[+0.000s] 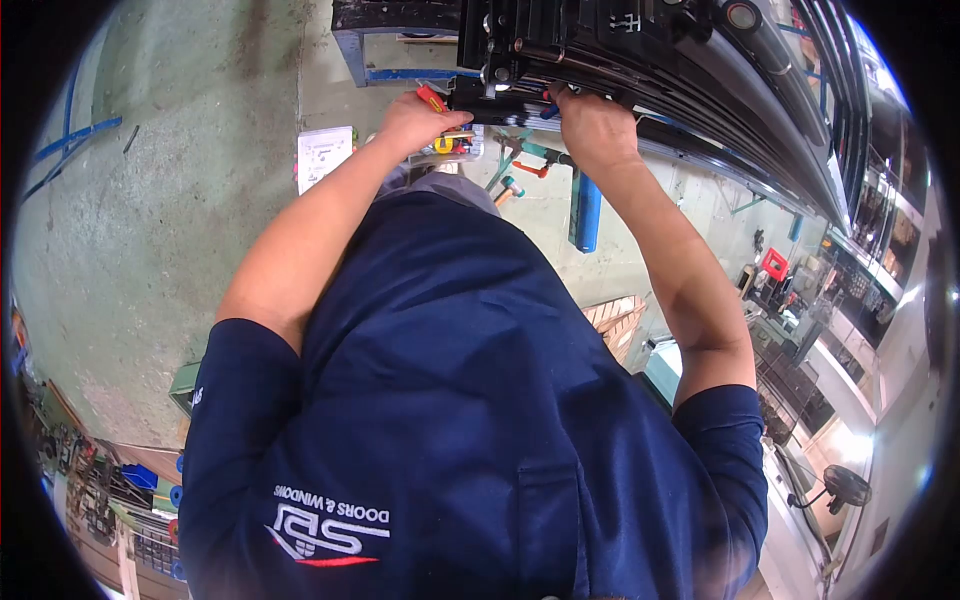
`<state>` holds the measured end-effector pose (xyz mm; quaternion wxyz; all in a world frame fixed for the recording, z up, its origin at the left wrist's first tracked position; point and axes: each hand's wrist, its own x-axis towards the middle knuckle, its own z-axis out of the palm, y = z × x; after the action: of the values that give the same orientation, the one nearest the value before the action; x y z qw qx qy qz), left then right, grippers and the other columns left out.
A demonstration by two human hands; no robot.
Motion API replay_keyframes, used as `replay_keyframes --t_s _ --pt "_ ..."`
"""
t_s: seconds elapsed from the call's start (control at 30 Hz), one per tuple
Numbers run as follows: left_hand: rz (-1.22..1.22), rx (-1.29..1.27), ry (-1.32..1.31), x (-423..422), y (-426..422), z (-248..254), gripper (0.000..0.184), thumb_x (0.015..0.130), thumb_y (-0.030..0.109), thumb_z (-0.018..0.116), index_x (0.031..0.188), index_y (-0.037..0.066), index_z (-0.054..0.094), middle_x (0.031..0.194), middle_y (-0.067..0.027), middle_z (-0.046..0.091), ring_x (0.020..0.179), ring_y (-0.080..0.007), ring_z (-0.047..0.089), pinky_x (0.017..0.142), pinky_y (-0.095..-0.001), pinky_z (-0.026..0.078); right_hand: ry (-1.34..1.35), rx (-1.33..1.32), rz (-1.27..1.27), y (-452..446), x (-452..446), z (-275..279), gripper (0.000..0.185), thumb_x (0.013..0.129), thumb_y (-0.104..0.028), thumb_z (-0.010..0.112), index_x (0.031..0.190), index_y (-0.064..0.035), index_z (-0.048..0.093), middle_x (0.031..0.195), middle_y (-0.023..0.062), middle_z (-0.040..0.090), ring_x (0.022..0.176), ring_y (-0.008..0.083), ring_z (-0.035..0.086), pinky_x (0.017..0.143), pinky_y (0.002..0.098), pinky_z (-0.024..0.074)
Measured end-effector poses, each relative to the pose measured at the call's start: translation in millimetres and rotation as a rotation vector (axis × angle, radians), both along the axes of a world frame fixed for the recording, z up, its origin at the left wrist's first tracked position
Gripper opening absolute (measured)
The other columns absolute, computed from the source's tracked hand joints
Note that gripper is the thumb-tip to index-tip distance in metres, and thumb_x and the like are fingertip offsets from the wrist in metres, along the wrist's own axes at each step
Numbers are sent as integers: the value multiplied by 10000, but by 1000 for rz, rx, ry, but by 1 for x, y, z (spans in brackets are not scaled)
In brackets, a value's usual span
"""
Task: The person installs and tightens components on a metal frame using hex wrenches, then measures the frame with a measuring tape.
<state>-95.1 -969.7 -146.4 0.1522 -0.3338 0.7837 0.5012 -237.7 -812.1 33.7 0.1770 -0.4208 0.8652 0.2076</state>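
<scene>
My left hand [420, 120] is closed around a red tool [431, 97] with yellow on its handle; its tip is hard to make out. The thumb points toward the end of a black metal profile [505, 103]. Farther right along that profile, my right hand [600, 130] has its fingers curled against the edge of the black frames. A small blue piece [549, 106] shows at those fingertips, mostly hidden by the hand. Black profiles and frames [640, 50] lie stacked just beyond both hands.
A blue-legged stand [350, 55] supports the stack. Below are a printed sheet [325, 157], a tray of small items [463, 143], a hammer [510, 189], a red-handled clamp [531, 169] and a blue post [585, 210]. A fan [846, 486] stands at lower right.
</scene>
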Motion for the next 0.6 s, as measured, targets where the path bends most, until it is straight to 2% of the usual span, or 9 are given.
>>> replay_keyframes --t_s 0.03,0.1,0.17,0.33,0.4,0.43,0.5,0.53,0.6 --pt "9 -13 -20 0 1 4 727 660 613 828 1008 -15 717 1030 -201 726 949 -300 706 858 -356 541 1 0 -3 4 -1 -5 371 882 -89 547 1229 -166 654 1019 122 706 942 281 708 806 409 576" --pt "15 -27 -39 -1 -3 17 714 663 620 823 996 -5 727 1008 -196 730 932 -289 708 847 -348 540 -131 -202 -124 13 -7 -21 378 884 -103 522 1243 -119 638 1177 197 669 1093 349 656 956 425 514" --pt "124 281 -113 -1 -9 29 678 653 583 857 974 -2 737 967 -161 742 902 -229 703 816 -332 532 -235 -279 -236 14 -10 -24 401 878 -136 526 1266 -90 615 1220 221 649 1133 361 638 982 412 494" --pt "149 447 -65 -4 -14 25 591 667 487 895 964 0 743 960 -110 741 883 -173 673 809 -318 513 -562 -530 -640 8 -5 -20 510 863 -196 535 1355 -63 543 1306 246 612 1240 374 580 1045 366 427" --pt "98 481 -66 -5 -16 23 602 682 459 897 1013 -17 731 986 -109 735 908 -175 667 839 -316 506 -511 -603 -660 10 -2 -27 532 872 -219 551 1377 -54 519 1163 211 664 1053 318 663 933 354 481" --pt "69 441 -73 -6 -17 19 607 681 458 898 1022 -14 731 1001 -108 735 917 -175 667 845 -318 505 -509 -603 -662 12 -3 -27 532 872 -219 551 1377 -54 519 1163 211 664 1053 318 663 933 354 481" --pt "43 400 -82 -6 -19 15 611 679 458 900 1031 -12 731 1016 -107 735 925 -176 667 851 -319 504 -789 -582 -944 12 -4 -25 467 881 -167 542 1337 -69 539 975 100 622 775 200 614 695 308 488" --pt "41 392 -83 -7 -19 16 602 678 447 903 1034 -9 733 1017 -107 735 930 -179 668 855 -322 504 -788 -584 -945 10 -2 -23 467 881 -167 542 1337 -69 539 975 100 622 775 200 614 695 308 488" --pt "31 388 -80 -8 -18 14 593 678 435 906 1037 -5 735 1018 -108 735 934 -182 669 858 -325 504 -932 -879 -1167 8 5 -19 373 908 -172 540 1263 -59 564 879 47 551 658 126 527 584 294 438"
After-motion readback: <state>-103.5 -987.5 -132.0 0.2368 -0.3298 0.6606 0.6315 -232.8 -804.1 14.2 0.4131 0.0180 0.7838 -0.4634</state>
